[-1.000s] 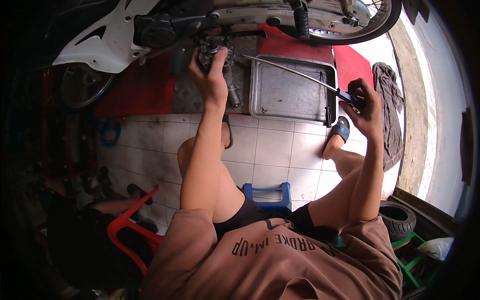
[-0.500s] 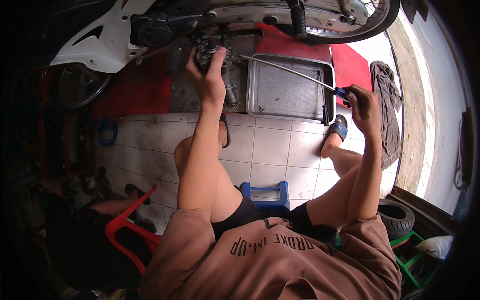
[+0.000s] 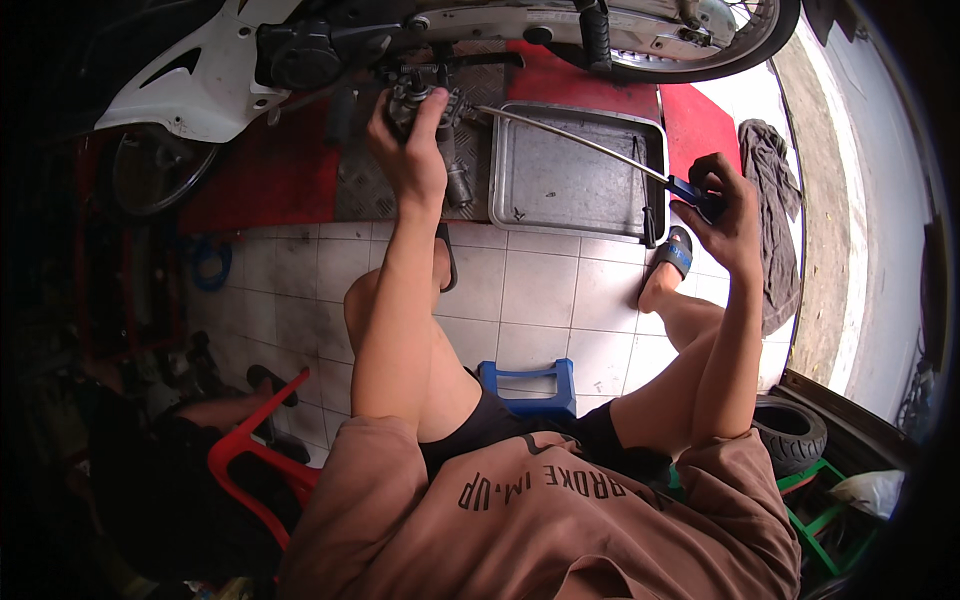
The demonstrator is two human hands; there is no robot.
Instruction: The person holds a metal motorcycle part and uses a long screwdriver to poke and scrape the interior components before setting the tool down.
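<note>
My left hand [image 3: 412, 150] is closed around a grey metal carburetor [image 3: 408, 108], with the thumb along its right side. My right hand [image 3: 728, 212] is at the handle of a long screwdriver [image 3: 570, 143], its thumb and curled fingers loosely around the dark blue grip. The shaft slants up and left above a metal tray, and its tip meets the right side of the carburetor. A cylindrical metal part [image 3: 458, 186] stands just below my left hand, on the patterned metal plate [image 3: 365, 190].
The shallow metal tray [image 3: 575, 222] has a thin black tool [image 3: 648, 225] at its right edge. Behind is a motorcycle [image 3: 470, 25]. A grey cloth [image 3: 768, 220], blue stool [image 3: 545, 392], red chair [image 3: 235, 450] and tyre [image 3: 790, 435] are around me. Another person's leg [image 3: 215, 412] is at left.
The fingers of my right hand have loosened and shifted on the screwdriver handle, with the thumb now lower. My left hand still holds the carburetor in nearly the same place.
</note>
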